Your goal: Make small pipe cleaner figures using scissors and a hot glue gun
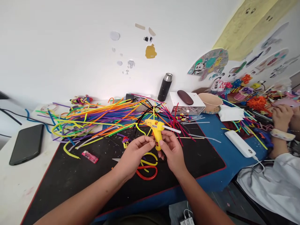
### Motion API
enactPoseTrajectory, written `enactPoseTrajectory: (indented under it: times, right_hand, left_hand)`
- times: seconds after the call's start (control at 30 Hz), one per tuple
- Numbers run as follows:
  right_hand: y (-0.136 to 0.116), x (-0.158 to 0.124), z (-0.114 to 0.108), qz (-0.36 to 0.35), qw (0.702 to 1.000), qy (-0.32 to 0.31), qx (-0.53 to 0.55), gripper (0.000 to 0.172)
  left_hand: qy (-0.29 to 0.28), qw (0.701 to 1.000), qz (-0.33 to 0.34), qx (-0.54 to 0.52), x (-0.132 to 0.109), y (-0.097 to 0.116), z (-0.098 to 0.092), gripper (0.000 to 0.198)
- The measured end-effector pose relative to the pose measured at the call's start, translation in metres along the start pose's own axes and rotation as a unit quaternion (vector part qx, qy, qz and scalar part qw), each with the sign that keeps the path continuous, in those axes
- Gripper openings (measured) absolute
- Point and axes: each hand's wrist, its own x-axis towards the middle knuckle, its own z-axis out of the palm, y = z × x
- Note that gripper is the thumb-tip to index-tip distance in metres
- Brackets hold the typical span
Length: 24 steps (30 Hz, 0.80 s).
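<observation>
R hand (172,153) grips the glue gun (158,132) over the mat (201,159), white stick (172,129) out the back. L hand (134,153) is by its handle, thumb & fingertips pinched (can't tell on what). 1 pr. scissors (153,178) below; lighter (90,157) to L, pipe cleaners (110,114) behind.

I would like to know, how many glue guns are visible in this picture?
1: the yellow glue gun, in the right grip, above the black mat. Another might be hidden under the heap of coloured stems.
</observation>
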Motion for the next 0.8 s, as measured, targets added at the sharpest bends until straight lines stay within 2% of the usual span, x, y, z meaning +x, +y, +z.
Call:
enactPoseTrajectory:
  times: [0.17,0.27,0.47,0.6,0.8]
  right_hand:
    - [0.008,-0.001,0.002,0.038,0.999,-0.022,0.009,0.036]
    - [0.01,-0.001,0.004,0.056,0.997,-0.045,0.005,0.034]
    - [0.025,-0.002,0.002,0.095,0.992,-0.074,0.046,0.039]
    - [0.034,-0.004,0.005,0.107,0.991,-0.067,0.032,0.04]
    - [0.031,-0.002,0.013,0.108,0.992,-0.068,0.009,0.042]
  left_hand:
    - [-0.016,0.987,0.081,0.14,-0.008,0.0,-0.001,0.028]
    - [-0.025,0.974,0.107,0.197,-0.013,0.0,-0.002,0.024]
    - [0.01,0.942,0.156,0.296,-0.025,-0.005,-0.008,0.013]
    - [0.019,0.933,0.158,0.322,-0.035,-0.012,-0.014,0.01]
    - [-0.028,0.921,0.154,0.356,-0.045,-0.018,-0.022,0.013]
